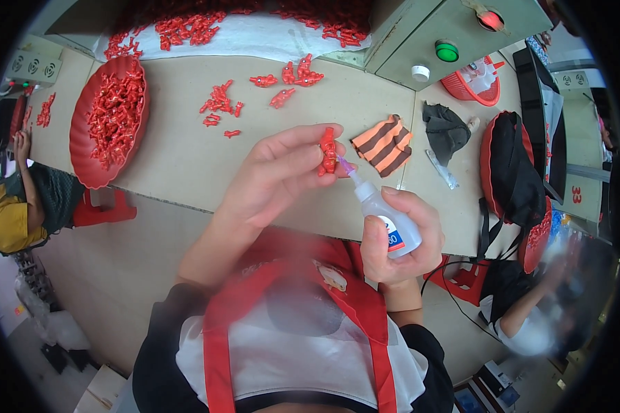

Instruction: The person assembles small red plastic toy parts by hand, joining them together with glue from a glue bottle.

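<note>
Between the fingertips of my left hand (282, 168) a small glossy red figurine (328, 153) is held upright above the table. My right hand (410, 237) is wrapped round a clear squeeze glue bottle (387, 219) with a blue and white label. The bottle is tilted, and its thin purple nozzle (346, 165) points at the figurine's side, at or very near its surface. Beyond my left hand lie loose red figurines (220, 102), with another small cluster (303, 72) farther back. An orange and brown striped cloth (384, 144) lies just past the bottle.
A scalloped red tray (83, 138) heaped with red pieces stands at the left. Farther back, more pieces lie on white cloth (255, 47) beside a grey machine housing with a green button (446, 50). Dark cloth (448, 131), a red basket (486, 93) and a black bag (506, 165) are right.
</note>
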The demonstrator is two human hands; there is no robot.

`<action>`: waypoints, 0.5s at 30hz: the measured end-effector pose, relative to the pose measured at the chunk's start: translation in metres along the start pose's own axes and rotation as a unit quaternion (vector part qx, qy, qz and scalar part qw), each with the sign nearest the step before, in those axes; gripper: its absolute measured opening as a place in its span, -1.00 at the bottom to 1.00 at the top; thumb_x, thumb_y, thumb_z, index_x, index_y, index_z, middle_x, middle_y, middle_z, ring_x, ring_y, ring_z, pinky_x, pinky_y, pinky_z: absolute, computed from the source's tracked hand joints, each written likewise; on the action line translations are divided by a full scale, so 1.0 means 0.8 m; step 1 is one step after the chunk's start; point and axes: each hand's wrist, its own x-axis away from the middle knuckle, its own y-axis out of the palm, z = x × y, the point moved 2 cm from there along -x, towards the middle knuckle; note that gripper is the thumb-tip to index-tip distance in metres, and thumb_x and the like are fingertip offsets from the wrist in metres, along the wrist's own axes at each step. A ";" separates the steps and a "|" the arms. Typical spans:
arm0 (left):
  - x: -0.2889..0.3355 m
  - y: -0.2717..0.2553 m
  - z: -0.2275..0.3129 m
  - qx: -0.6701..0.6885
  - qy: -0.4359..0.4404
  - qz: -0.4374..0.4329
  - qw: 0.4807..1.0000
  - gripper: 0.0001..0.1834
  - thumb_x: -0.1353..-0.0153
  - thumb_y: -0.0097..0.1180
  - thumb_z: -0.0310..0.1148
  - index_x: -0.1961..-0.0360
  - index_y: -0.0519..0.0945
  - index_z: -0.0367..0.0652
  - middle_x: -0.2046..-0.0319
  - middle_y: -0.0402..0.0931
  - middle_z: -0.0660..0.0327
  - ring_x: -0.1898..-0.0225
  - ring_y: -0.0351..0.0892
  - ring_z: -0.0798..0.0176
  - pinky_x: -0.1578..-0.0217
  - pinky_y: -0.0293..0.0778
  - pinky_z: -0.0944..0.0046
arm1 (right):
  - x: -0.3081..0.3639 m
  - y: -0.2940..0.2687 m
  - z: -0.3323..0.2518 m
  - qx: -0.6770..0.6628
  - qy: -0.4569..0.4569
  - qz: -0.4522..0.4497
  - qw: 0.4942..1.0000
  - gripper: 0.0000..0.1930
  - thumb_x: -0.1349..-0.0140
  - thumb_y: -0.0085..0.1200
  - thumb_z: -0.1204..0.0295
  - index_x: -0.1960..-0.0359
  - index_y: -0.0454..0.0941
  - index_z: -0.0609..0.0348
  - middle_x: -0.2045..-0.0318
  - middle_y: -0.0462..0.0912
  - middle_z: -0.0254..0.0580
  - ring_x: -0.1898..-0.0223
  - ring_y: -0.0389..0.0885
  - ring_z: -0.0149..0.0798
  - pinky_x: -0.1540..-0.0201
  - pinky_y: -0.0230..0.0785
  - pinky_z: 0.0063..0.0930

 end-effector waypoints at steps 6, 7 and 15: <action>-0.001 0.000 0.000 0.005 -0.002 -0.003 1.000 -0.62 -0.20 -0.03 -0.45 -0.04 0.37 -0.34 0.16 0.50 0.08 0.16 0.54 0.18 0.14 0.47 0.35 | -0.001 0.000 0.001 -0.005 0.002 -0.003 1.000 -0.70 0.02 0.11 0.48 0.24 0.43 0.39 0.37 0.57 -0.05 0.46 0.53 -0.37 0.41 0.36 -0.62; -0.001 -0.002 -0.001 0.005 -0.002 -0.003 1.000 -0.62 -0.20 -0.03 -0.45 -0.04 0.37 -0.34 0.16 0.50 0.08 0.16 0.54 0.18 0.14 0.47 0.35 | -0.001 0.000 0.001 -0.005 0.002 -0.002 1.000 -0.70 0.02 0.11 0.48 0.24 0.43 0.39 0.37 0.57 -0.05 0.46 0.53 -0.37 0.41 0.36 -0.62; -0.002 -0.006 -0.003 0.018 0.004 0.016 1.000 -0.61 -0.20 -0.07 -0.51 -0.06 0.30 -0.42 0.15 0.46 -0.02 0.13 0.53 -0.01 0.19 0.58 0.32 | 0.000 -0.001 -0.002 0.001 0.008 -0.008 1.000 -0.71 0.03 0.11 0.50 0.24 0.44 0.39 0.37 0.57 -0.06 0.48 0.53 -0.37 0.41 0.37 -0.62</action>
